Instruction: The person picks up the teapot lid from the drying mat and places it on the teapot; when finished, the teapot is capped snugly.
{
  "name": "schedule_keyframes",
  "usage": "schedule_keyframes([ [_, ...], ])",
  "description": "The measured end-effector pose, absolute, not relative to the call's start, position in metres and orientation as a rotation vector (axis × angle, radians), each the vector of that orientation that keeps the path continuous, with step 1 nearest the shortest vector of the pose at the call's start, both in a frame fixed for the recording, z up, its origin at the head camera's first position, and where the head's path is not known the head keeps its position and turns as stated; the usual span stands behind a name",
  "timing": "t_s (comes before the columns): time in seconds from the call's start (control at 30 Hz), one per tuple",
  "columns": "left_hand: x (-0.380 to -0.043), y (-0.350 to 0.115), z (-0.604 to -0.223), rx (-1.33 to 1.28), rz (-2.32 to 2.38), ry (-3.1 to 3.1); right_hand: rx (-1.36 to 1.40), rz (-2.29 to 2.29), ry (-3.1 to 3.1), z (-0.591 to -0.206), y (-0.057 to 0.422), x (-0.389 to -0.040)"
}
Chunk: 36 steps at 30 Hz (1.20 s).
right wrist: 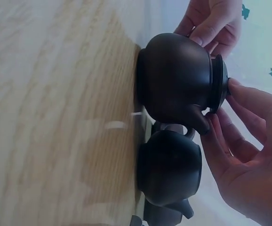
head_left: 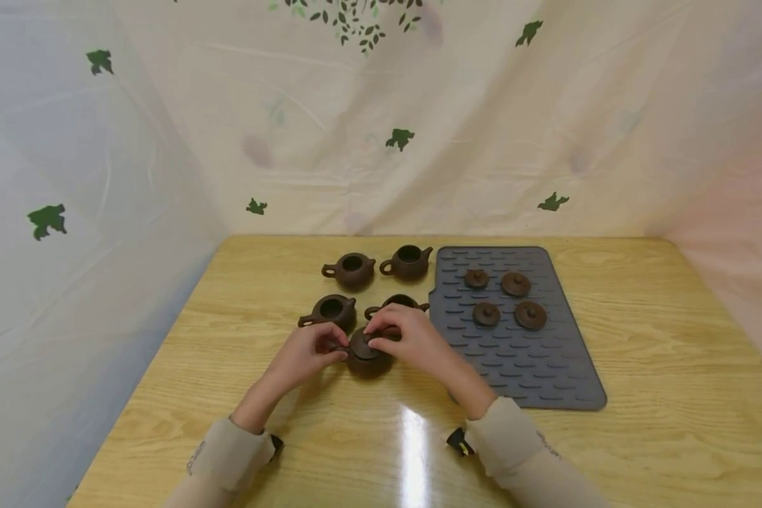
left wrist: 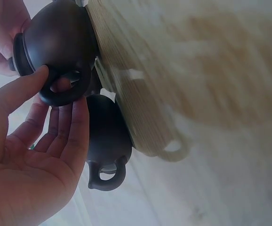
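A dark brown teapot [head_left: 370, 367] stands on the table at the near end of the group. My left hand [head_left: 306, 355] pinches its loop handle [left wrist: 66, 96] between thumb and fingers. With the fingertips of my right hand [head_left: 414, 340] I grip the knob of a round brown lid [head_left: 360, 344]. That lid sits at the teapot's mouth, slightly tilted, with a narrow gap under its edge in the right wrist view. The spout [right wrist: 198, 120] points towards my right fingers.
Several lidless teapots stand just behind, among them one at the back left [head_left: 355, 276] and one at the back right [head_left: 411, 268]. To the right lies a grey ridged mat [head_left: 527, 377] bearing several lids, one of them at its near right [head_left: 530, 316]. A patterned cloth [head_left: 330, 183] hangs behind the table.
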<state>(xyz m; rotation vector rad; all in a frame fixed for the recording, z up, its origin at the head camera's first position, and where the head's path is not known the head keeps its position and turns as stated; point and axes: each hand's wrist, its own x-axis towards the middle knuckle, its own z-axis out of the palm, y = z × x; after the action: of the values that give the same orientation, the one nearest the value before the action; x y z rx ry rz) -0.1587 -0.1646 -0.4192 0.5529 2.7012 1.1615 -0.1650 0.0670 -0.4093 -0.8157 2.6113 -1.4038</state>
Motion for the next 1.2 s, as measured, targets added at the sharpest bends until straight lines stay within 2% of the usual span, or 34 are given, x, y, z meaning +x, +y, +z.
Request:
schedule_keyframes([
  [1.2,-0.159,-0.165,-0.411,0.531,1.226,2.673,-0.813,-1.317,2.697,-0.411,0.071,-0.162],
])
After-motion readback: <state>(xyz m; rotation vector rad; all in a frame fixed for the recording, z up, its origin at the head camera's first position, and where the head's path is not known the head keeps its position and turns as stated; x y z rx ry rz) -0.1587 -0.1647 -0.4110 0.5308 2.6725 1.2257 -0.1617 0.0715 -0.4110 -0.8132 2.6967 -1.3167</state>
